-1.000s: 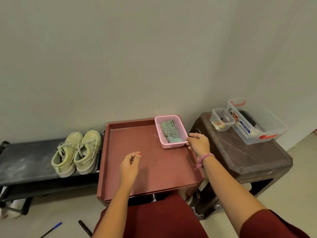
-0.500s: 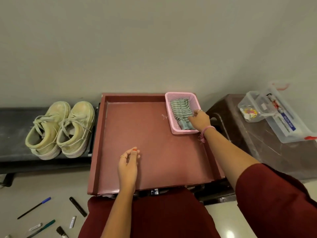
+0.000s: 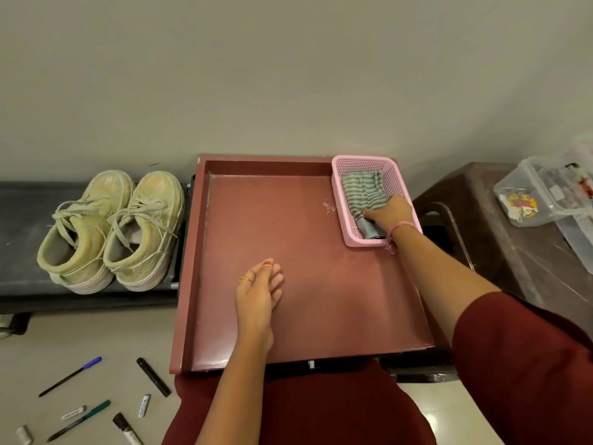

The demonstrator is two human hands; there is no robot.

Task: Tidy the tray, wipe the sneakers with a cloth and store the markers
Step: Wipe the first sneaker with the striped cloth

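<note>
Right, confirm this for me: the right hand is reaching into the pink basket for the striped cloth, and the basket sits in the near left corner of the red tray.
Not quite. The head view shows the pink basket in the far right corner of the red tray, not the near left. The rest holds: the right hand is in the basket on the striped cloth.

Black bench (image 3: 25, 220): pair of sneakers (image 3: 112, 229). Red tray (image 3: 288, 239): pink basket (image 3: 398, 178). Brown stool (image 3: 500, 252): clear containers (image 3: 542, 194). Floor (image 3: 41, 348): scattered markers (image 3: 153, 377).
</note>
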